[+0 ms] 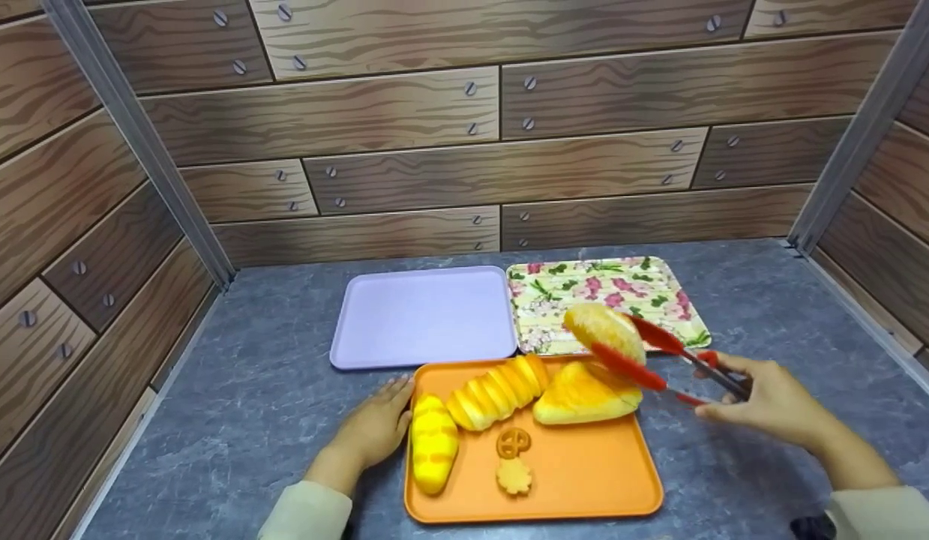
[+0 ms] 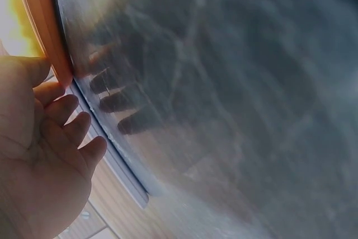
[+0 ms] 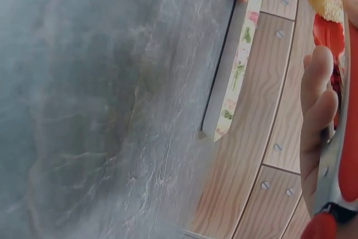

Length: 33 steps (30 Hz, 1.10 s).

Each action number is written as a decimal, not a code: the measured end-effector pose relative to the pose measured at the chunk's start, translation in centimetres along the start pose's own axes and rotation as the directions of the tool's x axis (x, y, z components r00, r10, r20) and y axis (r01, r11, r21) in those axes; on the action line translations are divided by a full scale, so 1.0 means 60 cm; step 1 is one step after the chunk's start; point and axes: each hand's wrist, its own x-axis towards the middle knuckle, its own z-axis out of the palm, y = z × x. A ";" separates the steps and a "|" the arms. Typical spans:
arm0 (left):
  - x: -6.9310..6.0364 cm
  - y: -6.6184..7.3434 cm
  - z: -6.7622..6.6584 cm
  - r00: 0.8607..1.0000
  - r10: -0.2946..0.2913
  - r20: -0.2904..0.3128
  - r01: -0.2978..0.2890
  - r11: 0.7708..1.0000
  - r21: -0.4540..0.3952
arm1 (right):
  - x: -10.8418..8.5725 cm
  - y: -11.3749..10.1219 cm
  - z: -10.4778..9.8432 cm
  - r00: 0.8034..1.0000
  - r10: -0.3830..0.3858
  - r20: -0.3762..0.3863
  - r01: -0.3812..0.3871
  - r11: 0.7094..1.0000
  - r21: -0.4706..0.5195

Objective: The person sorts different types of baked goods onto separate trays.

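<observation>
From the head view you could see the whole layout: the orange tray (image 1: 584, 469) in front, and behind it the lilac tray (image 1: 427, 319) on the left and the floral tray (image 1: 663, 292) on the right. The left wrist view gave you what the head view hid, the palm side of your left hand (image 1: 369, 427) and the outer wall of the orange tray. The right wrist view added a grainy surface on the bread roll (image 1: 600, 328) and, quite near, the metal and red handle of the tongs (image 1: 659, 338).

Your left fingers were relaxed and only slightly bent; they gripped nothing and touched the left edge of the orange tray. Your right hand (image 1: 771, 394) was curled around the tongs, with thumb and fingers on the two arms. The red tips of the tongs pressed the roll from both sides.

The roll was in the air, and in the head view it covered the near edge of the floral tray, behind the triangular bread (image 1: 584, 396). Its long axis went slantwise, from upper left to lower right, while the tongs pointed from your hand to the left and a little upward. On the orange tray, the long yellow bread (image 1: 434, 446) pointed away from you along the left side, and the ridged bread (image 1: 500, 391) slanted up to the right.
</observation>
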 end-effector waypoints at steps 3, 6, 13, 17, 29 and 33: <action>0.001 0.000 0.001 1.000 -0.001 0.005 0.001 1.000 0.004 | 0.014 0.003 -0.006 0.996 0.082 -0.033 -0.085 0.994 -0.075; 0.003 -0.002 0.002 1.000 -0.001 0.007 0.001 1.000 0.005 | 0.026 0.008 -0.011 0.989 0.137 -0.062 -0.145 0.978 -0.153; 0.003 -0.004 0.003 1.000 0.000 0.003 0.000 1.000 0.009 | 0.045 0.030 -0.014 0.980 0.163 -0.111 -0.183 0.963 -0.198; 0.002 -0.003 0.003 1.000 -0.005 0.005 0.005 1.000 0.007 | 0.058 0.039 -0.014 0.976 0.182 -0.123 -0.205 0.955 -0.213; 0.001 -0.003 0.001 1.000 -0.018 0.010 0.018 1.000 -0.003 | 0.086 0.048 -0.006 0.942 0.291 -0.168 -0.326 0.914 -0.241; 0.002 -0.003 0.001 1.000 -0.023 0.015 0.023 1.000 0.002 | 0.090 0.050 0.000 0.923 0.341 -0.176 -0.377 0.891 -0.251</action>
